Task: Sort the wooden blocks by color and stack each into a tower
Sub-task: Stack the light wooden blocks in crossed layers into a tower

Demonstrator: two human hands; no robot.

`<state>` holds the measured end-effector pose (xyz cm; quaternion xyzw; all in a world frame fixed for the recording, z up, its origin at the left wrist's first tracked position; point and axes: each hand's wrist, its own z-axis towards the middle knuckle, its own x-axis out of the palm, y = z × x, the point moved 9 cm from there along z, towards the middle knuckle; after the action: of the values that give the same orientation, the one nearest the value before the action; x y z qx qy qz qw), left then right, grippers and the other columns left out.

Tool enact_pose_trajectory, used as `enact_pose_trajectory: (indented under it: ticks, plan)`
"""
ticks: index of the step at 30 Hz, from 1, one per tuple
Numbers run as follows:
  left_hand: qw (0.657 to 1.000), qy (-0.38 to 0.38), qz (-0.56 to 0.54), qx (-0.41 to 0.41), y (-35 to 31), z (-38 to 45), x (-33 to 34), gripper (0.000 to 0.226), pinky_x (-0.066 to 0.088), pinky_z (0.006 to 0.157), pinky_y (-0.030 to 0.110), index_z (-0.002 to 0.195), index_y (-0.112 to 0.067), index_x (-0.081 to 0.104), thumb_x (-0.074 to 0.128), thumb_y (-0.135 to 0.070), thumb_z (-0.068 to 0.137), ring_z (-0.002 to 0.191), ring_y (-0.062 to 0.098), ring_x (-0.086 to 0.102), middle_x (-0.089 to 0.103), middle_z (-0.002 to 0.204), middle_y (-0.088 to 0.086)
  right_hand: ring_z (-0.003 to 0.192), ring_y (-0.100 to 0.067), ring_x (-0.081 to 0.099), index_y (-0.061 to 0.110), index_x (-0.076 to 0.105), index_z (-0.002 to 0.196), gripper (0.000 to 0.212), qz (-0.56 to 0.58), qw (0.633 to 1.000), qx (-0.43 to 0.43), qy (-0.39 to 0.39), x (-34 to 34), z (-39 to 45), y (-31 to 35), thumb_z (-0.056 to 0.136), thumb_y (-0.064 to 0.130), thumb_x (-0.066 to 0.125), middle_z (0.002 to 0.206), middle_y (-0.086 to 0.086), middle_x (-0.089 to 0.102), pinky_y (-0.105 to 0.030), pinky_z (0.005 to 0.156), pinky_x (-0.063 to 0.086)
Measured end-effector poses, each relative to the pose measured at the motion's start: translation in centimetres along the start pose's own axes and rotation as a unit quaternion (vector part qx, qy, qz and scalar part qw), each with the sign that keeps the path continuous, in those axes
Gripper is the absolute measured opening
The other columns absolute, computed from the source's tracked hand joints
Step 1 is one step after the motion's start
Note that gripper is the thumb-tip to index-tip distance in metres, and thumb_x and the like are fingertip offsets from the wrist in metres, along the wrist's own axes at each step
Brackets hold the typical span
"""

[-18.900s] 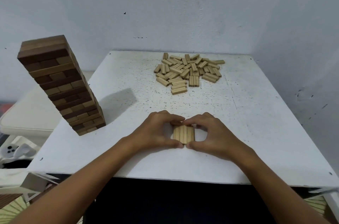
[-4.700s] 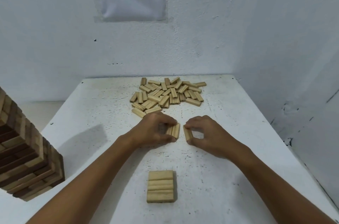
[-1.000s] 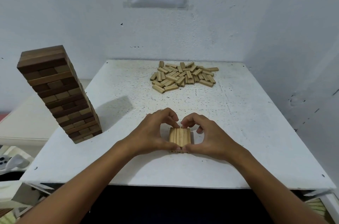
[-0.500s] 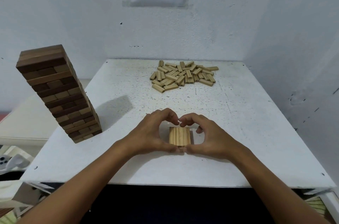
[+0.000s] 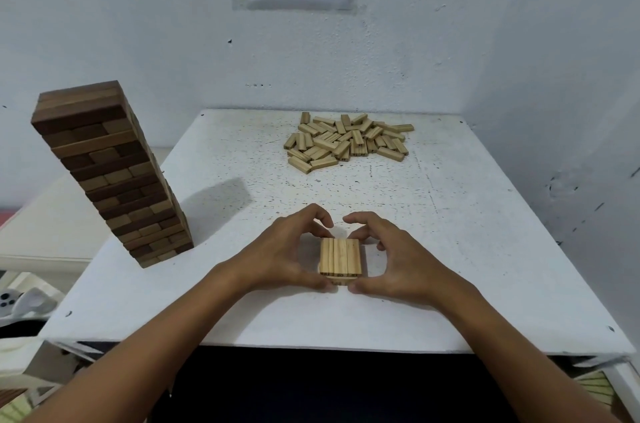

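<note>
around the light stack (image 5: 340, 258), both hands cupped, fingertips near

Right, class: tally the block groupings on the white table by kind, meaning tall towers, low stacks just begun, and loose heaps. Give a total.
Dark brown tower: 1
Light stack between the left hand and right hand: 1
Loose heap: 1
Total: 3

- One dark brown tower (image 5: 114, 176)
- One loose pile of light blocks (image 5: 348, 142), too many to count
- Three light blocks in the top layer (image 5: 340, 257)
- Two hands (image 5: 280, 254)
</note>
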<state>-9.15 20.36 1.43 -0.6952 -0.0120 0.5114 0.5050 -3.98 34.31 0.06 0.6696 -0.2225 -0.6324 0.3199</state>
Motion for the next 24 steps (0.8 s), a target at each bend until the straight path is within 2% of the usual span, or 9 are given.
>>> enact_pose_trajectory:
  ticks: [9,14,24]
  plan:
    - [1.0,-0.005,-0.004,0.008,-0.25,-0.01,0.05,0.073,0.045,0.087,0.026,0.108,-0.04,0.044,0.093,-0.039,0.054,0.108,0.0,0.057,0.067,0.11,-0.015,0.115,0.006,0.047,0.052,0.034,0.133,0.087,0.002,1.0,-0.004,-0.006,0.09,-0.05,0.15,0.064,0.04,0.086,0.12,0.02,0.055,-0.015,0.089,0.04]
    - [1.0,-0.018,-0.003,0.008,-0.2,0.03,0.05,0.072,0.039,0.083,0.015,0.107,-0.04,0.043,0.093,-0.035,0.056,0.108,-0.003,0.056,0.068,0.11,-0.018,0.117,0.005,0.048,0.052,0.033,0.133,0.088,0.017,1.0,0.002,-0.011,0.22,0.01,0.08,0.064,0.041,0.086,0.124,0.02,0.057,-0.018,0.091,0.04]
    - [1.0,-0.028,0.004,0.008,-0.39,-0.03,-0.03,0.069,0.036,0.078,0.007,0.104,-0.041,0.044,0.093,-0.034,0.056,0.105,-0.01,0.054,0.068,0.109,-0.018,0.118,0.005,0.049,0.053,0.033,0.133,0.089,0.013,1.0,0.001,-0.014,0.1,0.08,0.03,0.064,0.041,0.087,0.124,0.02,0.057,-0.02,0.094,0.041]
